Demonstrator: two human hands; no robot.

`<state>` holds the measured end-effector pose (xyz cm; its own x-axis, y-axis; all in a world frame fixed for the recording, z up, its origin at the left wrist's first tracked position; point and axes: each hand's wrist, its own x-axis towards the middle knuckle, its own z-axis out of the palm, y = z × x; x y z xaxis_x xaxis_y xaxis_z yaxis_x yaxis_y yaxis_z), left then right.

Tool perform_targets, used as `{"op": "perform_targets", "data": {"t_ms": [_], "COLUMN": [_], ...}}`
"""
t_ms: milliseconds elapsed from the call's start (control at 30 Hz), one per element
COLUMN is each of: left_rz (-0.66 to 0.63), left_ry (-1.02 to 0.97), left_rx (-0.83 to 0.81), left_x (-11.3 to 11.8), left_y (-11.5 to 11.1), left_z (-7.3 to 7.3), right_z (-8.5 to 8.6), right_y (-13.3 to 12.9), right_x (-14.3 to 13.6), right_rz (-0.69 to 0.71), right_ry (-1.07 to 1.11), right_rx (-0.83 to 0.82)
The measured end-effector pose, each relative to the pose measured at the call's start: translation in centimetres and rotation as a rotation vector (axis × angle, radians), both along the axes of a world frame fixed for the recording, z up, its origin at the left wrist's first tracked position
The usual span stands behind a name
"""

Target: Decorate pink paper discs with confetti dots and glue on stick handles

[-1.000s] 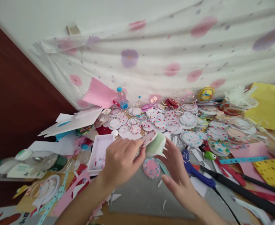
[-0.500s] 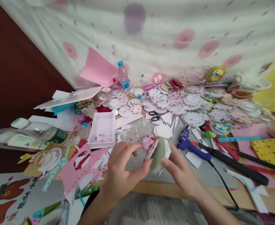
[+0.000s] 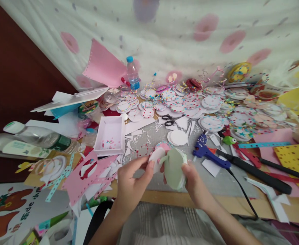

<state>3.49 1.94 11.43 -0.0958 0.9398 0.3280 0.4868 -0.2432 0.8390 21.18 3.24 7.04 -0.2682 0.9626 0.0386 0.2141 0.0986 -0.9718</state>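
Observation:
My left hand point(image 3: 135, 180) pinches a small white paper disc point(image 3: 157, 159) between thumb and fingers. In my right hand point(image 3: 194, 180) is a pale green round piece point(image 3: 174, 168) with a layered white edge, held upright and facing me. The disc and the green piece are side by side, very close at their edges. Behind them a pink piece with a dotted rim point(image 3: 164, 146) partly shows; what supports it is hidden. White paper circles point(image 3: 177, 137) lie on the grey mat point(image 3: 149, 136) beyond my hands.
A blue glue gun point(image 3: 208, 154) with a black cord lies at the right, beside a long black tool point(image 3: 261, 173). Black scissors point(image 3: 168, 120), a white tray point(image 3: 110, 136), many decorated discs point(image 3: 210, 102) and a water bottle point(image 3: 133, 75) stand farther back. Paper scraps surround them.
My left hand has drawn slightly left and now holds the white disc facing me. The green piece has turned so its flat face shows. The camera view has shifted a little.

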Motion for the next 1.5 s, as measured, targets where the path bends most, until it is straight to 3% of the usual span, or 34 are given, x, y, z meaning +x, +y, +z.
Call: {"op": "perform_targets", "data": {"t_ms": [167,333,500,700,967,1367,1500], "left_rz": [0.023,0.032,0.122,0.167,0.234,0.212,0.061], "left_ry": [0.018,0.062,0.066,0.023,0.080,0.299,0.370], "left_rx": [0.032,0.083,0.099,0.056,0.065,0.228,0.189], "left_x": [0.3,0.8,1.1,1.5,1.4,0.3,-1.3], "left_y": [0.0,0.0,0.0,0.0,0.7,1.7,1.6], "left_z": [-0.1,-0.6,-2.2,-3.9,-4.6,-5.1,-5.2], "right_z": [1.1,1.3,-0.2,-1.1,-1.6,-2.3,-2.3], "right_y": [0.3,0.0,-0.1,0.4,0.7,0.1,0.1], "right_x": [-0.2,-0.7,-1.2,-1.7,-1.7,-1.8,-1.1], "right_rz": [0.053,0.150,0.043,0.100,0.176,0.206,0.234], "right_ry": [0.172,0.246,0.089,-0.077,-0.243,-0.180,0.126], "right_rx": [-0.099,-0.078,0.118,0.207,0.298,0.151,-0.132]}}
